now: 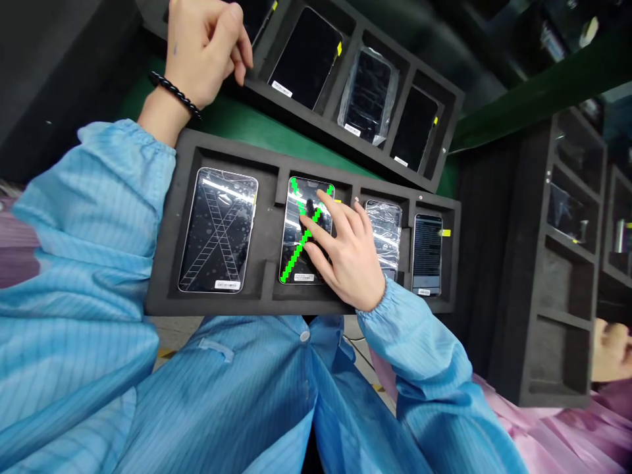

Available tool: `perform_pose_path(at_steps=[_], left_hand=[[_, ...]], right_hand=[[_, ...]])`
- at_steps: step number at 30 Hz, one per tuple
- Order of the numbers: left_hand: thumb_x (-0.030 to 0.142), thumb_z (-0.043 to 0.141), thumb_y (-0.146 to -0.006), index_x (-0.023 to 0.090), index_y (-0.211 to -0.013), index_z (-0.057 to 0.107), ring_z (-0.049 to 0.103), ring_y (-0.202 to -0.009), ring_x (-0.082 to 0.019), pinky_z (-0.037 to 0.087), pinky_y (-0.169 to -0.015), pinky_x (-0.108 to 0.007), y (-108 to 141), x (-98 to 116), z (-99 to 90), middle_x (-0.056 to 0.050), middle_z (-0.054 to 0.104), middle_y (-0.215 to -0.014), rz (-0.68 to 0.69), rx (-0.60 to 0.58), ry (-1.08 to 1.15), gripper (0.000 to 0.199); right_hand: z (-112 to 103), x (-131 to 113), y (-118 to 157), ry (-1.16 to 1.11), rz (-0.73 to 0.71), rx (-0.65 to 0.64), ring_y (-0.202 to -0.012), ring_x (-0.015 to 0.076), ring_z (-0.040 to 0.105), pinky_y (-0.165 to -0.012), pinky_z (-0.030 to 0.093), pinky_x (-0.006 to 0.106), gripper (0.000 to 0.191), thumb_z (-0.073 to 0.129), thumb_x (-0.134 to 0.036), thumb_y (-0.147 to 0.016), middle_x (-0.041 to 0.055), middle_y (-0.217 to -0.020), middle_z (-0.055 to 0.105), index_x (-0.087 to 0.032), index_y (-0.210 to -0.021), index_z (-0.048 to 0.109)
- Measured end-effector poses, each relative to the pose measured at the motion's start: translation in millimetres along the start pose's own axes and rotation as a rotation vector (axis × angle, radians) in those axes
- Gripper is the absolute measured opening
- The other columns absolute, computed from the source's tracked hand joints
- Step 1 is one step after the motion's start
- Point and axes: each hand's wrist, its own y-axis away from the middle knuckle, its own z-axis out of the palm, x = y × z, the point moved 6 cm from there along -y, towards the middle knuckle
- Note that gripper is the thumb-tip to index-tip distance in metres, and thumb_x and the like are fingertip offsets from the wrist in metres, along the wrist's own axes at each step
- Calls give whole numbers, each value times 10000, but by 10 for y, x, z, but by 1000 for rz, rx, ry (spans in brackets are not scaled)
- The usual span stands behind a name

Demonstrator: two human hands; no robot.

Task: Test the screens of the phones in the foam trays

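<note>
My right hand [345, 250] is over the second phone [296, 243] in the near black foam tray [207, 306], fingers apart, fingertips at its screen. That screen shows a green band partly tracing an X; my fingers hide part of it. Left of it lies a larger phone [217, 230] with a ladder-like X outline on its screen. To the right are a film-wrapped phone [385, 230] and a smaller phone [427, 253] showing lines of text. My left hand [207, 49], with a black bracelet, hovers at the upper left, fingers curled; whether it holds anything is hidden.
Behind the near tray, a second foam tray [385, 159] holds several dark phones on the green surface [257, 131]. More foam trays [538, 329] stand at the right. Another person's hand [612, 349] and pink sleeve show at the right edge.
</note>
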Motion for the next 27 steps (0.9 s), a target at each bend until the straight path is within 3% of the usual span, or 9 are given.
perform_pose_path(at_steps=[19,24,27], left_hand=[[431,452,-1047,72,-720,696,497,-474,-36,289,-495,-220,11,8,12,21,476,-540,-2,-12,-1,543],[452,448,-1047,74,-714,684,514,-483,-38,273,-486,-222,-2,-26,2,16,476,-545,0,-9,1,556],[461,460,-1040,94,-719,685,516,-483,-55,285,-490,-241,-8,-53,1,14,487,-545,-12,-19,20,537]], right_hand=[[-147,-116,722,-56,34,-31,-1306,284,531,-1189,327,570,340,474,-320,-1024,130,-1567,472,-218,-1275,680],[-221,-110,867,-100,17,-50,-1281,278,559,-1179,335,561,313,461,-309,-1026,125,-1509,542,-224,-1089,756],[-349,-47,787,-127,5,33,-1254,276,577,-1171,349,539,322,463,-286,-1021,128,-1447,597,-212,-977,773]])
